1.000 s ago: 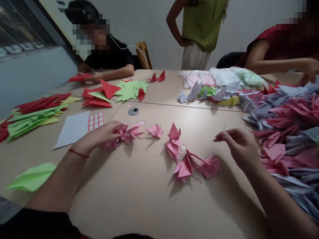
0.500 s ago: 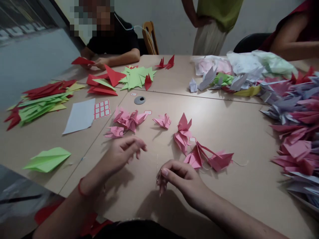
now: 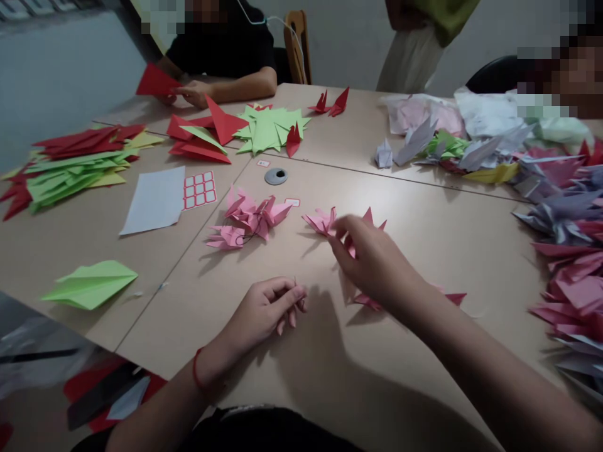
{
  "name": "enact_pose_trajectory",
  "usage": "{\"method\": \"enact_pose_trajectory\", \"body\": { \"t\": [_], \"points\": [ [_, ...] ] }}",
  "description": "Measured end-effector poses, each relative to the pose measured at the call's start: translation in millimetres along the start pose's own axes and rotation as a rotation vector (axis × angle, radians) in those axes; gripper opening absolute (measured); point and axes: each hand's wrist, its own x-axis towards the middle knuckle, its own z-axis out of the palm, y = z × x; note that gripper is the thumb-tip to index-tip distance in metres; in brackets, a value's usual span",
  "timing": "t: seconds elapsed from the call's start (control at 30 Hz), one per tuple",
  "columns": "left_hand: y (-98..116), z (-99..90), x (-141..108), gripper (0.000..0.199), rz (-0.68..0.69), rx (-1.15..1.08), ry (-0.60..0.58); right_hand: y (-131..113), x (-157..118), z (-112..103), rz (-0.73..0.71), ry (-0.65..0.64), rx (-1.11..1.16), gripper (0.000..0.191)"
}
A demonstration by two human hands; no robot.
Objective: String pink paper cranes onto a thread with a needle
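My left hand is closed in a pinch low over the table, with the tip of a thin needle sticking up from its fingers. My right hand is stretched forward, fingers curved and apart, its fingertips at the right side of a small pink paper crane. Whether they touch it I cannot tell. Beneath that hand and forearm, more pink cranes are partly hidden. To the left sits a cluster of pink cranes with a dark cord loop among them.
A green folded paper lies at left, near a white sheet and a label sheet. Red and green folded papers are stacked behind. A large heap of cranes lines the right side. Across the table a person's hands hold red paper.
The needle has passed from my right hand to my left. My right hand has moved forward to the small pink crane, and my left hand has come closer and to the right.
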Motion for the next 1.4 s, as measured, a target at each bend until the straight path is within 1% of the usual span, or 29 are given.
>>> {"method": "enact_pose_trajectory", "body": {
  "t": [0.03,0.07,0.1,0.13,0.17,0.23,0.3,0.37,0.43,0.5,0.57,0.63,0.67,0.77,0.8,0.83,0.87,0.9,0.93,0.97,1.0,1.07,1.13,1.17,1.23,1.27,1.3,1.37,1.4],
  "points": [
    [-3.0,-0.8,0.0,0.033,0.001,-0.014,0.01,2.1,11.9,0.6,-0.014,0.052,-0.124,0.021],
    [-5.5,-1.7,-0.4,0.032,0.002,-0.029,0.02,3.1,19.5,1.9,-0.015,0.08,-0.233,0.034],
    [-7.5,-2.9,-1.0,0.032,0.007,-0.043,0.03,2.8,21.7,3.7,-0.014,0.106,-0.314,0.046],
    [-9.1,-4.3,-1.5,0.031,0.014,-0.051,0.037,1.6,18.2,5.8,-0.031,0.114,-0.366,0.055],
    [-10.1,-6.0,-1.9,0.031,0.023,-0.055,0.043,0.0,9.3,8.1,-0.069,0.112,-0.394,0.06],
    [-10.9,-9.3,-2.0,0.031,0.036,-0.053,0.057,-1.6,-18.7,12.8,-0.204,0.087,-0.449,0.055],
    [-10.5,-11.4,-1.1,0.032,0.033,-0.049,0.067,2.8,-47.5,17.0,-0.317,0.002,-0.555,0.042],
    [-9.9,-11.9,0.1,0.032,0.026,-0.049,0.057,15.3,-64.6,20.0,-0.324,-0.027,-0.678,0.035],
    [-10.1,-11.0,0.8,0.032,0.024,-0.048,0.04,34.9,-68.1,19.7,-0.305,-0.06,-0.75,0.035],
    [-11.4,-10.0,0.7,0.033,0.015,-0.043,0.034,56.7,-64.7,14.6,-0.276,-0.042,-0.792,0.035],
    [-13.3,-9.8,0.1,0.034,0.0,-0.043,0.042,74.2,-62.0,5.2,-0.269,0.011,-0.819,0.03],
    [-14.7,-10.0,-0.2,0.034,-0.005,-0.046,0.049,82.1,-62.4,-5.1,-0.305,0.061,-0.823,0.024],
    [-15.0,-10.0,-0.1,0.034,0.0,-0.049,0.051,81.7,-62.8,-9.2,-0.33,0.089,-0.814,0.021],
    [-14.7,-9.1,1.3,0.033,0.025,-0.047,0.053,64.5,-54.0,-10.6,-0.354,0.194,-0.699,0.018],
    [-14.6,-8.4,2.0,0.033,0.03,-0.041,0.055,55.6,-45.3,-6.4,-0.325,0.224,-0.619,0.019],
    [-14.7,-7.7,2.7,0.034,0.033,-0.033,0.057,46.5,-33.4,0.0,-0.26,0.241,-0.51,0.024],
    [-15.1,-7.0,3.3,0.034,0.034,-0.026,0.061,38.1,-19.0,8.2,-0.168,0.238,-0.381,0.036],
    [-15.9,-6.4,3.8,0.034,0.036,-0.024,0.065,31.1,-3.4,17.5,-0.057,0.19,-0.256,0.055],
    [-16.9,-6.0,4.1,0.034,0.036,-0.028,0.07,25.9,12.1,26.9,0.049,0.123,-0.166,0.073],
    [-18.2,-5.9,4.2,0.034,0.037,-0.039,0.074,22.6,25.9,35.9,0.129,0.031,-0.121,0.086],
    [-19.6,-6.0,4.2,0.034,0.038,-0.054,0.073,21.2,36.7,43.6,0.16,-0.024,-0.101,0.085],
    [-21.5,-6.6,3.7,0.034,0.045,-0.087,0.069,23.0,46.5,53.3,0.143,-0.026,-0.057,0.059],
    [-20.9,-7.2,2.9,0.033,0.057,-0.11,0.07,28.4,39.7,54.7,0.126,-0.009,0.11,0.033],
    [-19.4,-7.2,2.2,0.032,0.065,-0.119,0.075,31.2,31.1,52.8,0.123,-0.011,0.25,0.027],
    [-14.0,-6.4,-0.1,0.03,0.09,-0.137,0.082,34.3,7.3,45.8,0.082,-0.022,0.581,0.031],
    [-10.4,-5.5,-1.8,0.028,0.115,-0.148,0.079,34.0,-6.2,41.6,0.035,-0.006,0.717,0.035],
    [-6.3,-4.1,-4.0,0.025,0.145,-0.154,0.063,32.5,-19.7,37.3,-0.015,0.022,0.805,0.037],
    [2.1,0.0,-9.4,0.021,0.253,-0.157,0.01,27.0,-44.2,29.3,-0.089,0.082,0.84,0.043],
    [6.1,2.9,-12.4,0.02,0.315,-0.146,-0.014,23.7,-54.4,25.9,-0.111,0.122,0.802,0.046]
  ]
}}
